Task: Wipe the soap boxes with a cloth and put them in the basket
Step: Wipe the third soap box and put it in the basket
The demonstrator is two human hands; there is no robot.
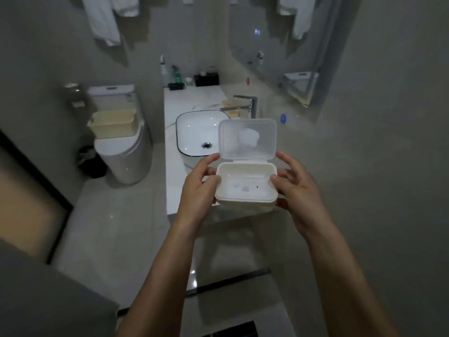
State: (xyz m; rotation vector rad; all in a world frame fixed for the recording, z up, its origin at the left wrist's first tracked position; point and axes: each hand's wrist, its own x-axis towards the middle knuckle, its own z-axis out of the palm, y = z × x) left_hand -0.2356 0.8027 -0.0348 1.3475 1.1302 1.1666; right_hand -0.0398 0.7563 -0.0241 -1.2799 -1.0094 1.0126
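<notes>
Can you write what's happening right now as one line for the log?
left hand: holds soap box | right hand: holds soap box | lid: open, upright | basket: on toilet | cloth: not seen

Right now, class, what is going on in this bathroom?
A person holds a soap box over the counter, left hand and right hand gripping its sides. Its clear lid stands open. No cloth is in either hand. The basket sits on the toilet, beside the sink.

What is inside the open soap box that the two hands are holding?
The soap box holds no soap bar: only small specks and a faint wet-looking smear on its floor. The raised clear lid blurs whatever is behind it.
</notes>
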